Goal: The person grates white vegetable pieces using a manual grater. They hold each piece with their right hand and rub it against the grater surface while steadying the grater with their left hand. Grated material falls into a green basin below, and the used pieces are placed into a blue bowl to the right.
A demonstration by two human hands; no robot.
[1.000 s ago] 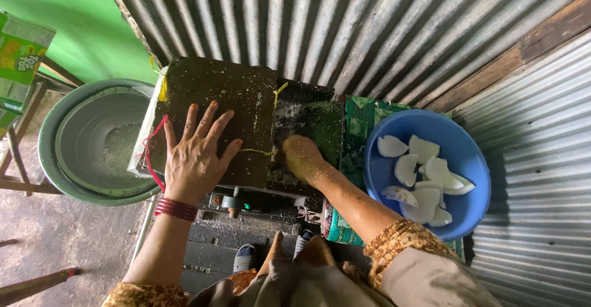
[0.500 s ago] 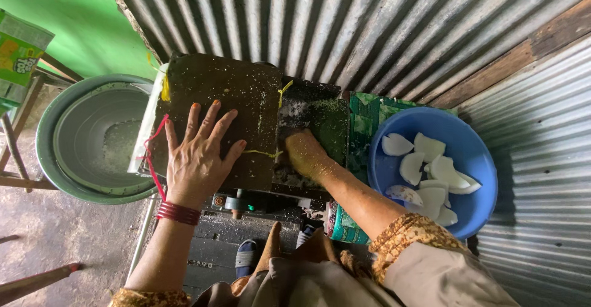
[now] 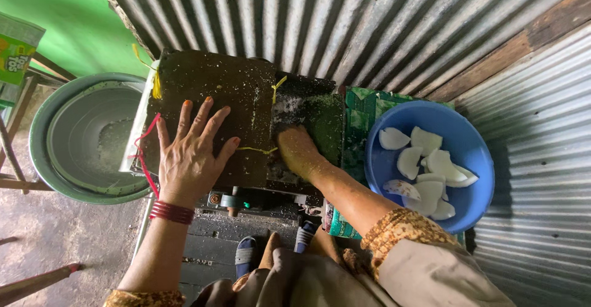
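Head view, looking straight down. Left hand point(image 3: 192, 153) lies flat, fingers spread, palm down on the dark cover board point(image 3: 215, 110) of a grating machine, centre-left of frame; that grip is open and holds nothing, it only presses. Right hand point(image 3: 300, 153) sits just right of it, at centre, pushed down into the dark feed opening point(image 3: 308, 113); fingers are curled downward and coated with white flecks, and I cannot tell whether they clasp a piece, since the palm side is hidden. White coconut pieces point(image 3: 425, 168) lie in the blue bowl point(image 3: 474, 153) at the right of frame, near the right forearm, well apart from the left hand. The right hand is the nearer one to them; they lie to its right, across the green cloth point(image 3: 360, 119). A round metal basin point(image 3: 80, 141) stands at frame left, beside the board's edge.
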